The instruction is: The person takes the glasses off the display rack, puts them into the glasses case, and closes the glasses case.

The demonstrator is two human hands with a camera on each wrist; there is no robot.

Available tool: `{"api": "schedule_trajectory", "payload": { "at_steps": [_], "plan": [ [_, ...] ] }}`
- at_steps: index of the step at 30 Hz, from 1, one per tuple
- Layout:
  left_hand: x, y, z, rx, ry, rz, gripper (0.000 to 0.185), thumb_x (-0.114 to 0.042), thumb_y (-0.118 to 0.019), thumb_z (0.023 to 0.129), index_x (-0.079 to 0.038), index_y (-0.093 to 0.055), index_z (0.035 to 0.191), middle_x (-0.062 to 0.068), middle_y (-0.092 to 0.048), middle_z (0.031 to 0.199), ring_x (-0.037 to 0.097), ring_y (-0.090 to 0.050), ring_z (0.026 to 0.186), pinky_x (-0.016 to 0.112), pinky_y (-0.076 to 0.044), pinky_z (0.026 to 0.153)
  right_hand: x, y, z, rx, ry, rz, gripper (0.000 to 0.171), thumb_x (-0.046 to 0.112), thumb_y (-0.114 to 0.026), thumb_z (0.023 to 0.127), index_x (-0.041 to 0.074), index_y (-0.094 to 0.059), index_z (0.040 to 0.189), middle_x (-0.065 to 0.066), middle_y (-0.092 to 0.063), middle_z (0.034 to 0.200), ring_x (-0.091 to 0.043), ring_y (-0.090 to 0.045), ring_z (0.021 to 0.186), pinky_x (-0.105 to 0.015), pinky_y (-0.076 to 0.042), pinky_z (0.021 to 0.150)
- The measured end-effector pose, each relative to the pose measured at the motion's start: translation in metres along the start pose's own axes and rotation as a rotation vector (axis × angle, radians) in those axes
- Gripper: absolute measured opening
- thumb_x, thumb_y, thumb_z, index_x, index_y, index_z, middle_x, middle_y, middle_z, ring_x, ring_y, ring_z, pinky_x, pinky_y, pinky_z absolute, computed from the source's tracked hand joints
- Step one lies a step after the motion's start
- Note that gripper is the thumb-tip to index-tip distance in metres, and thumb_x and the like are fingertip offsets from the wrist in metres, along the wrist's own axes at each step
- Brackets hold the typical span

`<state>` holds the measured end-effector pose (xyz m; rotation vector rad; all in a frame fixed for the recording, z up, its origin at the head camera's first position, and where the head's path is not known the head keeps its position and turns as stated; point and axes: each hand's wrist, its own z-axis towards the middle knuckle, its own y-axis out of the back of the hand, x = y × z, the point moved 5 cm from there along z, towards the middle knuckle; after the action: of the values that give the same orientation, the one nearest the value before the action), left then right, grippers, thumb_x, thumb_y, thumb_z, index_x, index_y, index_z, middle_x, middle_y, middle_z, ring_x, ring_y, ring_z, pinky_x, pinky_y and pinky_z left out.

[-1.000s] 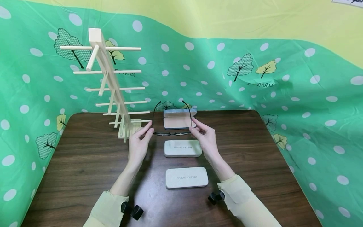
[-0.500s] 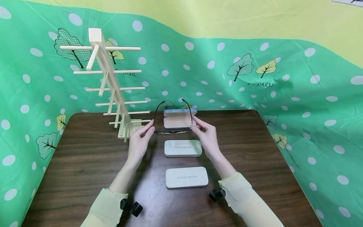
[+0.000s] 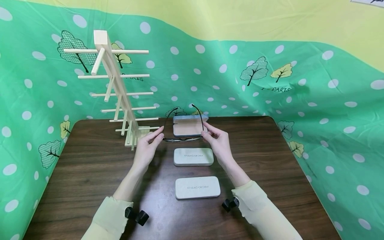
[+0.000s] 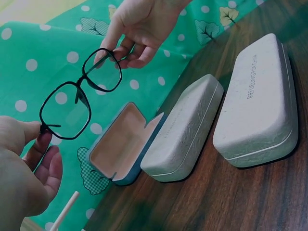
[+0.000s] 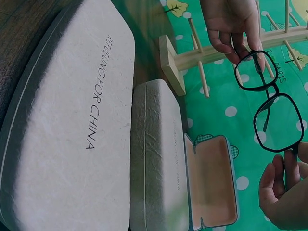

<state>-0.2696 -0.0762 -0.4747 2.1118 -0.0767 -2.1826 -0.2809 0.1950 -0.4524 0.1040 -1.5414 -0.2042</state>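
Both hands hold a pair of black-framed glasses in the air, temples unfolded and pointing away. My left hand pinches the frame's left corner. My right hand pinches the right corner. The glasses hang just above and in front of an open glasses case with a tan lining. Two shut pale cases lie nearer me, one in the middle and one closest.
A pale wooden rack with several bare crossbars stands at the table's back left, just left of my left hand. The dark wooden table is walled by green polka-dot cloth at the back and sides.
Both hands have carried the glasses slightly away from me and a little higher, toward the open case. The grip is unchanged.
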Motion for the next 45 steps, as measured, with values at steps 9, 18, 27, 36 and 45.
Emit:
{"api": "schedule_trajectory", "payload": {
  "at_steps": [9,18,27,36,45],
  "plan": [
    [-0.0031,-0.0001,0.0016,0.038,-0.018,0.009,0.033,-0.017,-0.066,0.102,-0.016,-0.070,0.134,0.018,-0.070,0.129,0.002,-0.058,0.108,0.014,-0.045,0.093,0.0012,0.0002,0.0002,0.004,0.011,-0.016,0.040,0.014,-0.071,0.097,0.016,-0.067,0.137,0.005,-0.059,0.079,-0.015,-0.065,0.081,-0.022,-0.060,0.081],
    [-0.0015,0.0002,0.0028,0.085,-0.010,0.045,0.033,-0.019,-0.062,0.104,-0.018,-0.068,0.137,0.012,-0.067,0.138,0.016,-0.058,0.122,0.023,-0.045,0.101,0.0031,0.0001,-0.0001,0.011,0.016,-0.037,0.040,0.015,-0.072,0.097,0.016,-0.068,0.137,0.003,-0.060,0.081,-0.017,-0.065,0.079,-0.019,-0.058,0.079],
    [-0.0014,0.0001,0.0027,0.113,-0.026,0.061,0.033,-0.019,-0.059,0.105,-0.015,-0.067,0.137,0.010,-0.065,0.143,0.020,-0.057,0.125,0.018,-0.043,0.100,0.0026,-0.0010,0.0000,0.010,0.013,-0.037,0.040,0.013,-0.072,0.097,0.015,-0.068,0.137,0.006,-0.061,0.079,-0.014,-0.066,0.077,-0.019,-0.059,0.080],
    [-0.0008,-0.0012,0.0032,0.118,-0.033,0.066,0.032,-0.018,-0.057,0.106,-0.015,-0.069,0.136,0.015,-0.070,0.127,0.017,-0.060,0.110,0.017,-0.046,0.092,0.0011,-0.0008,0.0005,0.014,0.011,-0.044,0.040,0.014,-0.072,0.097,0.015,-0.067,0.137,0.006,-0.062,0.079,-0.019,-0.067,0.080,-0.021,-0.060,0.082],
    [0.0003,-0.0025,0.0033,0.126,-0.037,0.062,0.031,-0.018,-0.056,0.107,-0.013,-0.070,0.134,0.015,-0.066,0.112,0.017,-0.059,0.101,0.022,-0.048,0.089,-0.0001,-0.0004,0.0013,0.020,0.011,-0.045,0.041,0.014,-0.072,0.097,0.015,-0.067,0.138,0.008,-0.063,0.077,-0.022,-0.066,0.081,-0.021,-0.060,0.081]
  ]
}}
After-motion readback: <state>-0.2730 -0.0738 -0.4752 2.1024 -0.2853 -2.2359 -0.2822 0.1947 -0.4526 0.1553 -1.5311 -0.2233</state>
